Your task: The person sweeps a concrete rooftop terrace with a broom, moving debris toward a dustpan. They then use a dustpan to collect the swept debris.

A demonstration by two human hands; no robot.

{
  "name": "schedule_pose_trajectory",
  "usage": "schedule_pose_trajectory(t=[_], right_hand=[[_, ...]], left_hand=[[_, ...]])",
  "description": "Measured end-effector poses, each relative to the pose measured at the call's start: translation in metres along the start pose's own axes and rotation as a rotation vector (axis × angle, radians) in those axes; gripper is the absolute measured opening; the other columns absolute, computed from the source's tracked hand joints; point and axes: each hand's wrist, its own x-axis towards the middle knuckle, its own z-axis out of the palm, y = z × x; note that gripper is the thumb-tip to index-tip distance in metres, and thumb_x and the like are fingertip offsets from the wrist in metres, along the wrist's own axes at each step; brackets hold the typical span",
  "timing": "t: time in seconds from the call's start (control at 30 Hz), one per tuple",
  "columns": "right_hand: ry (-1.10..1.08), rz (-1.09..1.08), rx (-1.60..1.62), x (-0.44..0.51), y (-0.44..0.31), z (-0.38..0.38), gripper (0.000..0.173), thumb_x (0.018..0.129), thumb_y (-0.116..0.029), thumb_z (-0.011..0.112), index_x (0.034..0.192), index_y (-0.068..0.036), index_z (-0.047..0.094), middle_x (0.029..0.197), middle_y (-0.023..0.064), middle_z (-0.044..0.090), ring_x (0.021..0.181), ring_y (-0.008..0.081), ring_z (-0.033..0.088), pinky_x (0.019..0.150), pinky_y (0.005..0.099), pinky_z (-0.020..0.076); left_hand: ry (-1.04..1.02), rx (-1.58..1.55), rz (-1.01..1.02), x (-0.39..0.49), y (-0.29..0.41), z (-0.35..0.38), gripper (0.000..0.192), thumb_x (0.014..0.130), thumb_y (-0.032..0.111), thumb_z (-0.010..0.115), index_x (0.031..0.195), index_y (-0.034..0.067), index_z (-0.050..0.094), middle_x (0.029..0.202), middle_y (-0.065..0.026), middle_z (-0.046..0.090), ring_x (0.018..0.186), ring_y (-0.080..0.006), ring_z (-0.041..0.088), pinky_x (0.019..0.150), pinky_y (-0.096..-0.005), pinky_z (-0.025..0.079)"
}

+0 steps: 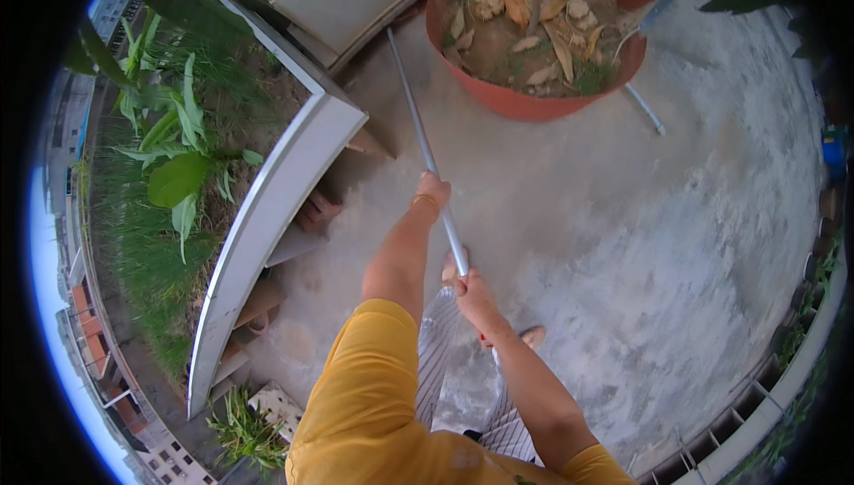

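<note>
A long grey metal pole [415,111] slants across the picture before me, its far end low beside the wall, behind the red planter's left side. My left hand [434,191] is closed around the middle of its visible length, with a bangle at the wrist. Lower down, my right hand [475,295] grips the near end of the pole, above my feet. Whatever is fixed to the far end, if anything, cannot be made out. A large red round planter [534,106] with soil, dry leaves and a plant stem stands right of the pole.
On the left, a raised bed with a white metal edge [263,218] holds grass and leafy plants [177,178]; bricks and boards lie beneath it. A thin pipe [645,109] sticks out from behind the planter over the concrete floor [600,231]. Leaves hang overhead.
</note>
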Motion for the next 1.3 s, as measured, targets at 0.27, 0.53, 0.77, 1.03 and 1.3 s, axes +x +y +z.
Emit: schedule_pose_trajectory(t=[0.27, 0.53, 0.77, 1.03, 1.3], right_hand=[[-0.004, 0.055, -0.215, -0.187, 0.097, -0.054, 0.018, 0.081, -0.017, 0.052, 0.087, -0.001, 0.046, 0.065, 0.0240, 0.057, 0.061, 0.0433, 0.057, 0.057, 0.0513, 0.0454], [-0.105, 0.289, -0.142, -0.408, 0.152, -0.139, 0.020, 0.081, -0.020, 0.053, 0.089, -0.003, 0.047, 0.063, 0.0212, 0.057, 0.061, 0.0420, 0.057, 0.055, 0.0512, 0.0445], [0.006, -0.032, -0.077, -0.270, 0.079, -0.117, 0.020, 0.082, -0.017, 0.054, 0.089, 0.000, 0.047, 0.065, 0.0241, 0.057, 0.063, 0.0433, 0.057, 0.056, 0.0485, 0.0447], [0.002, 0.029, -0.203, -0.264, 0.013, -0.142, 0.019, 0.083, -0.016, 0.049, 0.088, 0.002, 0.047, 0.074, 0.0285, 0.058, 0.075, 0.0425, 0.059, 0.066, 0.0489, 0.0467], [-0.077, 0.427, -0.244, -0.484, 0.079, -0.236, 0.023, 0.084, -0.025, 0.052, 0.093, -0.003, 0.053, 0.072, 0.0268, 0.058, 0.072, 0.0434, 0.058, 0.059, 0.0484, 0.0432]], left_hand=[[-0.101, 0.057, -0.014, -0.159, -0.095, 0.109, 0.052, 0.072, 0.011, 0.058, 0.116, 0.004, 0.030, 0.096, -0.0187, 0.053, 0.084, -0.0310, 0.057, 0.066, -0.0411, 0.050], [-0.365, -0.105, 0.174, -0.378, -0.162, 0.178, 0.059, 0.079, 0.032, 0.058, 0.111, -0.011, 0.032, 0.110, -0.0295, 0.050, 0.100, -0.0378, 0.055, 0.084, -0.0422, 0.044], [0.064, -0.003, 0.238, -0.266, -0.072, 0.076, 0.048, 0.069, 0.019, 0.059, 0.107, -0.005, 0.043, 0.094, -0.0230, 0.061, 0.090, -0.0377, 0.060, 0.075, -0.0418, 0.050], [-0.139, 0.423, -0.032, -0.183, -0.044, 0.076, 0.049, 0.081, 0.021, 0.052, 0.123, -0.002, 0.038, 0.102, -0.0160, 0.062, 0.097, -0.0302, 0.060, 0.079, -0.0397, 0.049], [-0.615, 0.290, 0.214, -0.421, -0.090, 0.183, 0.057, 0.077, 0.025, 0.058, 0.112, -0.015, 0.038, 0.091, -0.0250, 0.057, 0.070, -0.0302, 0.061, 0.047, -0.0349, 0.049]])
